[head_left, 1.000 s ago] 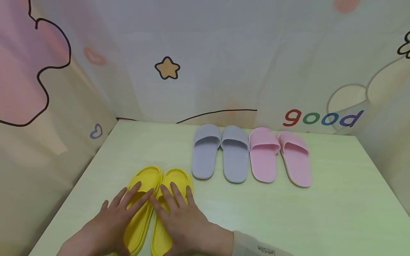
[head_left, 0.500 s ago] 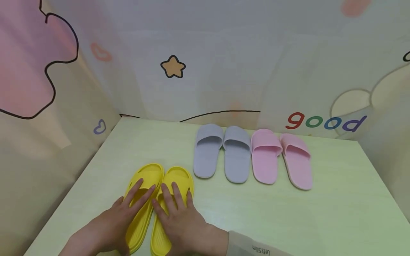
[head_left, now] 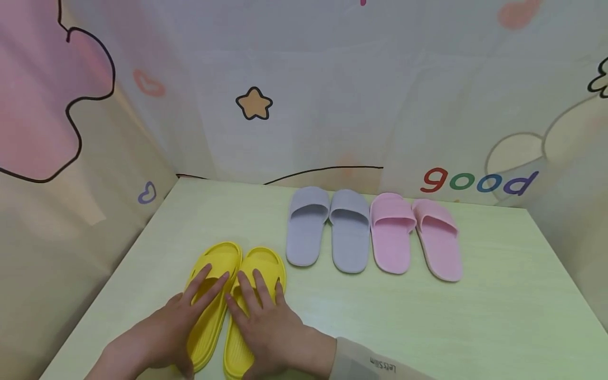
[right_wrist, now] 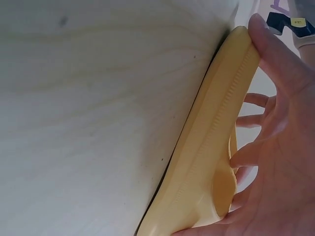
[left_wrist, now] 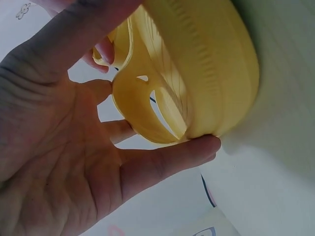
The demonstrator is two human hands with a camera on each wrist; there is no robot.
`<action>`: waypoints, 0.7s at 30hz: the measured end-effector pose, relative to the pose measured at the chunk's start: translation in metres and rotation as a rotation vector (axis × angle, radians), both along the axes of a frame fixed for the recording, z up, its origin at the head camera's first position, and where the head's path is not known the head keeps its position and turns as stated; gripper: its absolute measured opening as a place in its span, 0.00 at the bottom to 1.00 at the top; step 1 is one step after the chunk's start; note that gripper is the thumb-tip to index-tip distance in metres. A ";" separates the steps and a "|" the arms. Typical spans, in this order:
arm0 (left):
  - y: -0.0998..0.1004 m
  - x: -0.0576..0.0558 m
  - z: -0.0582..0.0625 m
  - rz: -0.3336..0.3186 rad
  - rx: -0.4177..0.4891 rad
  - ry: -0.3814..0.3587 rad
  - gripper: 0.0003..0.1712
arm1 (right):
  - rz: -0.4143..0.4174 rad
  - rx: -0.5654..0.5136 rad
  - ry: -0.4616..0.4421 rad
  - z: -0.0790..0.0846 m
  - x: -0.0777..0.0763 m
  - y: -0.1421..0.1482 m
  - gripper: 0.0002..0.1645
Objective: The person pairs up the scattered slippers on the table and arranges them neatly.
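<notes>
Two yellow slippers stand side by side at the table's front left, toes away from me, their inner edges close together. On the left slipper (head_left: 220,258), my left hand (head_left: 173,324) rests with fingers spread. Its fingertips touch the strap and outer side in the left wrist view, where the yellow sole edge (left_wrist: 211,59) shows close up. Over the right slipper (head_left: 264,261) lies my right hand (head_left: 273,328), fingers splayed across the strap. In the right wrist view, that slipper's outer side (right_wrist: 204,123) sits on the table, with the thumb near its heel end.
A grey pair of slippers (head_left: 350,237) stands along the back of the table (head_left: 404,322). Right beside it is a pink pair (head_left: 391,243), its right slipper angled. A printed curtain (head_left: 323,105) encloses the back and sides.
The outer fingers of my left hand have drawn in against the left slipper's outer side. The yellow pair has shifted slightly away from me. My right hand has kept its pose; the view shifts slightly.
</notes>
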State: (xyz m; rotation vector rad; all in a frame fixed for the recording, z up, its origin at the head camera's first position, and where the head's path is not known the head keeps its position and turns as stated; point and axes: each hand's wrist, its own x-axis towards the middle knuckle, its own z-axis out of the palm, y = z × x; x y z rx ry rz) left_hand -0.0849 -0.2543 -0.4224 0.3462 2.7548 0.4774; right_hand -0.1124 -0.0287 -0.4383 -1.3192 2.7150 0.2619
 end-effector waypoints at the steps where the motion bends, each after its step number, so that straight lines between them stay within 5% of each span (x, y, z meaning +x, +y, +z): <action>1: 0.000 -0.001 0.000 -0.001 -0.001 -0.002 0.98 | -0.004 0.002 -0.007 0.000 -0.001 -0.001 0.80; 21: -0.009 -0.022 0.005 -0.023 -0.002 -0.019 0.96 | -0.057 -0.015 -0.104 0.001 -0.021 -0.011 0.88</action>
